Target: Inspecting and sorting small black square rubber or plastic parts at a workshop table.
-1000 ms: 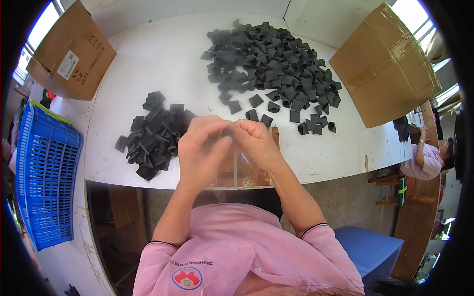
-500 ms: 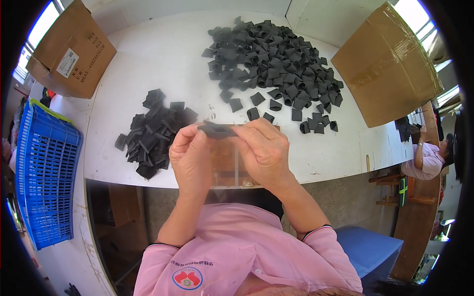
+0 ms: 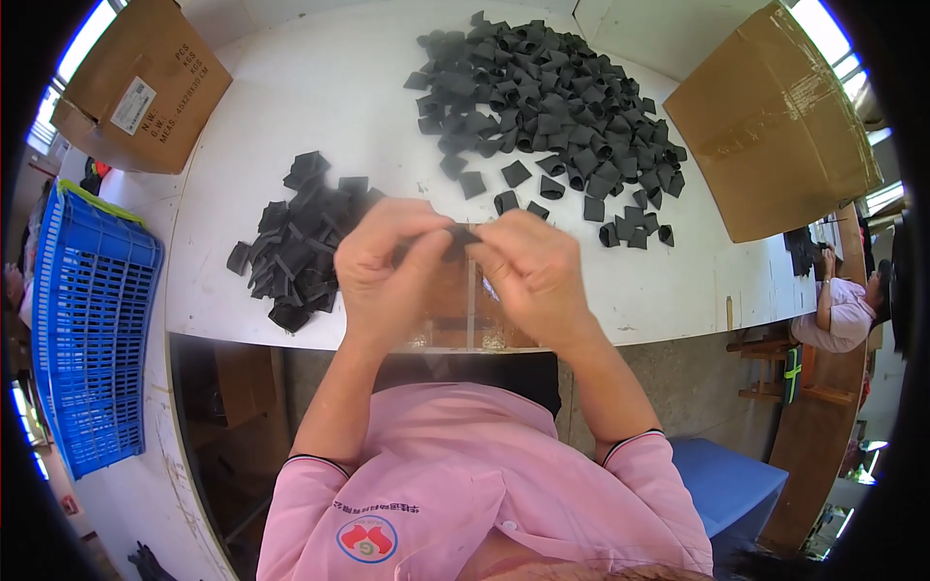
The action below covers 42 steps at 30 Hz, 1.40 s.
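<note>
Black piece (image 3: 460, 238), blurred, over the near part of the surface (image 3: 649, 290), between the left pile (image 3: 300, 247) and the far-right pile (image 3: 557, 111). Left hand (image 3: 383, 276) and right hand (image 3: 536, 276) each pinch one end, thumb against fingers. Probably light, soft, pliable and hardly fragile; opposite edges should give the surest hold.

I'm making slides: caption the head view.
Left hand and right hand hold a dark piece near a small dark pile and a large dark pile.
</note>
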{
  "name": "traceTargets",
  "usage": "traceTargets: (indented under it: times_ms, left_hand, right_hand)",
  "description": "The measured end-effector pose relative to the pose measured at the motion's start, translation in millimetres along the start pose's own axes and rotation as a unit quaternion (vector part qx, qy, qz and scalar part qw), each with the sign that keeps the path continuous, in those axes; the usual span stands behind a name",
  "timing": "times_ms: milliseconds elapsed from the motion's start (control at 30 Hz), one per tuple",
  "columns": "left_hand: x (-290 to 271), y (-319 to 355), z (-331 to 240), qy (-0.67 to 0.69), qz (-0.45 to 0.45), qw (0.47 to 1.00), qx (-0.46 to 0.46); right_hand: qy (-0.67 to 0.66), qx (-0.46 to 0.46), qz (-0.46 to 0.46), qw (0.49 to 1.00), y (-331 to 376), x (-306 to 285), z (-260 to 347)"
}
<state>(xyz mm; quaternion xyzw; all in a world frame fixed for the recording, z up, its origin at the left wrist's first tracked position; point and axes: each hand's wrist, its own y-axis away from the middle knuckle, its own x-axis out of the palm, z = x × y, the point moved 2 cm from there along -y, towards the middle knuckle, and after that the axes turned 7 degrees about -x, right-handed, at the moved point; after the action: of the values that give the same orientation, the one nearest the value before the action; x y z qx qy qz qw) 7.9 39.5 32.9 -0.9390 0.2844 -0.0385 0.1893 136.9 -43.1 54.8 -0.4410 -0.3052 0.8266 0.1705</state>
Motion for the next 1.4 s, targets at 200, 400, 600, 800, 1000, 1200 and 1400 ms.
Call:
traceTargets:
  times_ms: [200,400,600,800,1000,1200,1400]
  left_hand:
    - [-3,8,80,-0.271,-0.103,0.947,-0.139]
    - [28,14,119,-0.518,-0.074,0.840,-0.144]
    - [21,21,134,-0.523,0.008,0.849,-0.074]
    - [16,25,130,-0.529,-0.020,0.844,-0.091]
    - [10,32,125,-0.528,0.007,0.849,-0.018]
    - [11,73,66,-0.370,0.073,0.907,0.186]
    - [28,85,41,-0.274,-0.022,0.946,0.170]
  right_hand:
    - [-0.341,0.301,-0.202,0.867,-7,-6,-64]
    - [-0.417,0.429,-0.013,0.802,65,26,-36]
    - [-0.384,0.423,0.083,0.817,85,43,-21]
    - [-0.400,0.445,0.094,0.796,89,58,-13]
    - [-0.400,0.436,0.109,0.799,94,56,-17]
    - [-0.460,0.490,-0.007,0.741,93,70,-13]
    - [-0.618,0.473,-0.141,0.612,97,73,-21]
